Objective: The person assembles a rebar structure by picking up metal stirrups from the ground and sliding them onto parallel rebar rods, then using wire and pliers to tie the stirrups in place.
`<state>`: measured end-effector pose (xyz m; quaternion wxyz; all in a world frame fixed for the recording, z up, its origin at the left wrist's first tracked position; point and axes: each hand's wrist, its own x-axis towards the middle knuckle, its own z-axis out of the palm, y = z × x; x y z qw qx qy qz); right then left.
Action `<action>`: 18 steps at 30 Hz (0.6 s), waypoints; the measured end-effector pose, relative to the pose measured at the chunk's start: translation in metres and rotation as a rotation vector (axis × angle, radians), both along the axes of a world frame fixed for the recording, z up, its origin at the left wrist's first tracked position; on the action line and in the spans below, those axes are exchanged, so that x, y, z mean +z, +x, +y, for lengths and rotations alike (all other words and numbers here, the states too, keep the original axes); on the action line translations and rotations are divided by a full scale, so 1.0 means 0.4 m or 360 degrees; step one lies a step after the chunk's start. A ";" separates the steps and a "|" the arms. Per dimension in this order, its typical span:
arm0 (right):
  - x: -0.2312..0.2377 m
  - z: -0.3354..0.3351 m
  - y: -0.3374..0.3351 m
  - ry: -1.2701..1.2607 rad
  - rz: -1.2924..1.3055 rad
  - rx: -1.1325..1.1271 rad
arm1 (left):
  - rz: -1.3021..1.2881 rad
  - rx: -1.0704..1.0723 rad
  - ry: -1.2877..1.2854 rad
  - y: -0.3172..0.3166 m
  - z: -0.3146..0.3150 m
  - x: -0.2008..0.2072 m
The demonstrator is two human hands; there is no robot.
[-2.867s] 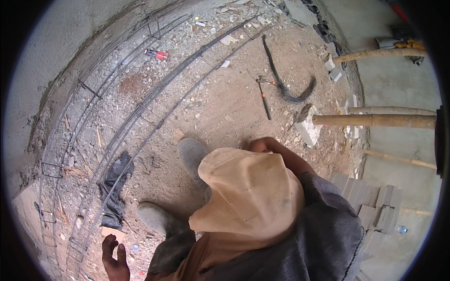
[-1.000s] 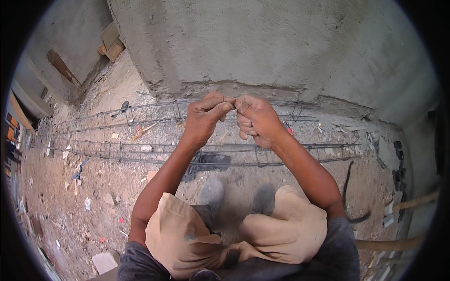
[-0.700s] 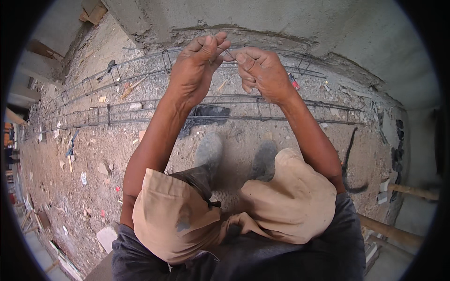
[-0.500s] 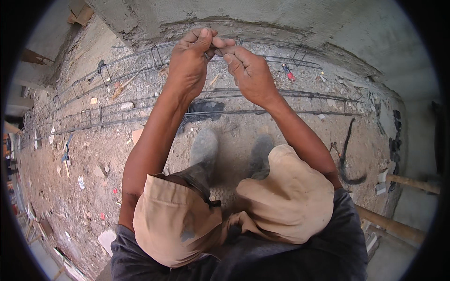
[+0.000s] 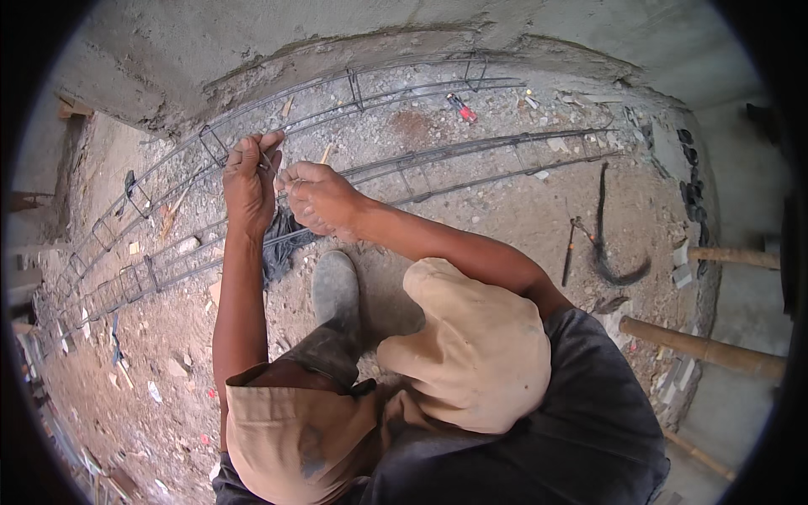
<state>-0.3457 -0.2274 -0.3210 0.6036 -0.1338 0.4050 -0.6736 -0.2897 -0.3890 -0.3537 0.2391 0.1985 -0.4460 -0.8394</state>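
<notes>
I crouch on dirt ground over a long rebar cage (image 5: 396, 88) that lies along a concrete wall base. My left hand (image 5: 248, 172) is raised over the cage with fingers pinched on a thin tie wire (image 5: 268, 160). My right hand (image 5: 316, 198) is close beside it, fingers curled on the same wire. A second rebar run (image 5: 471, 160) passes just under both hands. My grey boot (image 5: 335, 290) and tan trouser knees (image 5: 471, 353) fill the lower middle.
A red-handled tool (image 5: 461, 108) lies between the rebar runs. A hooked tool (image 5: 571, 251) and a dark curved bundle (image 5: 608, 244) lie on the dirt at right. Wooden poles (image 5: 703, 349) stand at far right. A dark rag (image 5: 282, 244) lies near my boot.
The view has swung to the right along the cage. My hands have stayed together on the wire and now sit further left and lower in the picture.
</notes>
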 end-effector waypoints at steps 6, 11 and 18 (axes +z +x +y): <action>-0.099 0.055 -0.172 0.0538 0.0210 -0.0767 | -0.0817 -0.0429 -0.2392 -0.051 0.009 -0.155; -0.170 0.090 -0.231 0.0647 0.0177 -0.0684 | -0.0504 -0.0508 -0.3382 -0.039 0.037 -0.352; -0.211 0.142 -0.170 0.0827 0.0140 -0.0460 | -0.0846 -0.0789 -0.3518 -0.068 0.066 -0.382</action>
